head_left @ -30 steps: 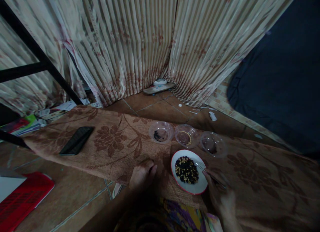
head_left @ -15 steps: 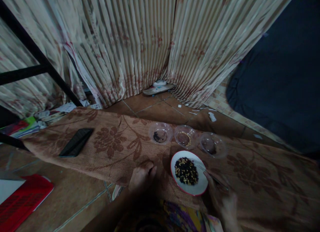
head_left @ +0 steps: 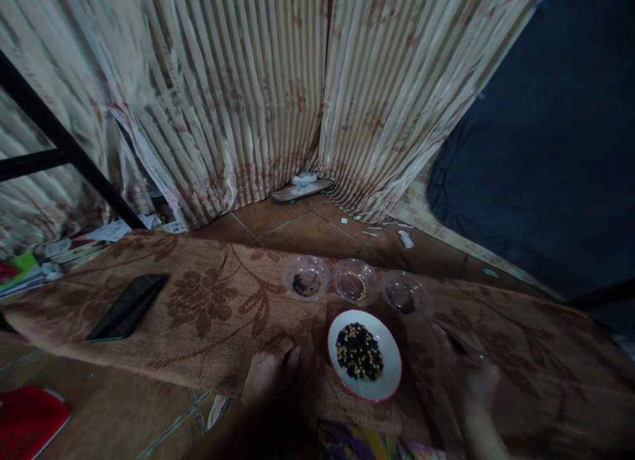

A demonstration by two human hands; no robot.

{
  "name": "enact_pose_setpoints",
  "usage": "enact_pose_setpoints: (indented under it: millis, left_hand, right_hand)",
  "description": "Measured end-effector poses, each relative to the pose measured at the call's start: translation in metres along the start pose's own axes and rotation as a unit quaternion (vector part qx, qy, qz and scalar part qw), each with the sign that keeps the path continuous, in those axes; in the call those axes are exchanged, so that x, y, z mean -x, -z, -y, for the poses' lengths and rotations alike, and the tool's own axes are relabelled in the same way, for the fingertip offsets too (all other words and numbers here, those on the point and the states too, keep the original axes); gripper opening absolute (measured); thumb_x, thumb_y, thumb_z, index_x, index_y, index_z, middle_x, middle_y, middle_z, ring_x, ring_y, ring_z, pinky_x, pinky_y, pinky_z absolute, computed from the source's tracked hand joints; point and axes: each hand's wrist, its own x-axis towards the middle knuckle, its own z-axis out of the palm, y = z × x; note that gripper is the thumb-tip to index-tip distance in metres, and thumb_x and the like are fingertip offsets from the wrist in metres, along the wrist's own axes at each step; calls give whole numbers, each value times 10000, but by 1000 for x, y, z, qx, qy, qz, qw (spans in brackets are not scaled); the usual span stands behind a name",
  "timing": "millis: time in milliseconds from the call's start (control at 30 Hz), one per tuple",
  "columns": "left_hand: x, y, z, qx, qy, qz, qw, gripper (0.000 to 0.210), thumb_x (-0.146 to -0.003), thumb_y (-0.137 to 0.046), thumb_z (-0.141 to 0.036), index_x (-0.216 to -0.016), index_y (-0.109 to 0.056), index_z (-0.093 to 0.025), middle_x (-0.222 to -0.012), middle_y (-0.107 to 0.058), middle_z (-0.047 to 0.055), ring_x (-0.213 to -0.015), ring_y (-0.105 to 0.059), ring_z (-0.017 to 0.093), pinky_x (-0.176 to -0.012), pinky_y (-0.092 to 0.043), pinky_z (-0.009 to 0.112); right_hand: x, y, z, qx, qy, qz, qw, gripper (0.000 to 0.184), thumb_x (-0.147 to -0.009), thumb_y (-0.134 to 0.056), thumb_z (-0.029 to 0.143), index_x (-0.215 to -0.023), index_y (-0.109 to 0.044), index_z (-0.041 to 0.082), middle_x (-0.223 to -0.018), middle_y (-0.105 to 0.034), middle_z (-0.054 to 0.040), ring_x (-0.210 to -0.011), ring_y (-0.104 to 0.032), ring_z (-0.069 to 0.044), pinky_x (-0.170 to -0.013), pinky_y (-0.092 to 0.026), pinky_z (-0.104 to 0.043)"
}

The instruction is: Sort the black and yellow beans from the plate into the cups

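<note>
A white bowl with a red rim (head_left: 391, 370) holds a mix of black and yellow beans or grains (head_left: 360, 352). Left of it, my left hand (head_left: 272, 367) rests on the cloth with its fingers curled closed; nothing shows in it. To the bowl's right is my right hand (head_left: 471, 377), smeared by motion, closed on a slim tool that looks like tweezers (head_left: 466, 344). Behind the bowl stand three clear plastic cups: the left cup (head_left: 317, 281) has black pieces, the middle cup (head_left: 354, 282) yellow ones, and the right cup (head_left: 407, 296) a few dark ones.
A patterned brown cloth (head_left: 213, 341) covers the long narrow surface. A dark phone (head_left: 129, 308) lies at its left. Papers (head_left: 109, 231) sit beyond that end. A skateboard (head_left: 302, 190) is on the tiled floor before striped curtains (head_left: 258, 83). Something red (head_left: 32, 420) is at lower left.
My right hand has moved away from the bowl to the right with the tool, which has left the bowl. The left hand stays on the cloth. The whole view has shifted slightly.
</note>
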Motion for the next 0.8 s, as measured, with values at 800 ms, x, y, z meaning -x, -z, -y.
enact_pose_setpoints:
  millis: [800]
  left_hand:
    - [0,0,0,8,2,5,1000,264,-945,-399,-309,-738,-536,-219,-782,-652,18,-738,-625,144,-667,-417,234]
  right_hand:
    - [44,-7,5,-136,-160,30,977,334,-721,-698,467,-825,-723,150,-879,-724,-120,-823,-666,-263,-747,-522,-384]
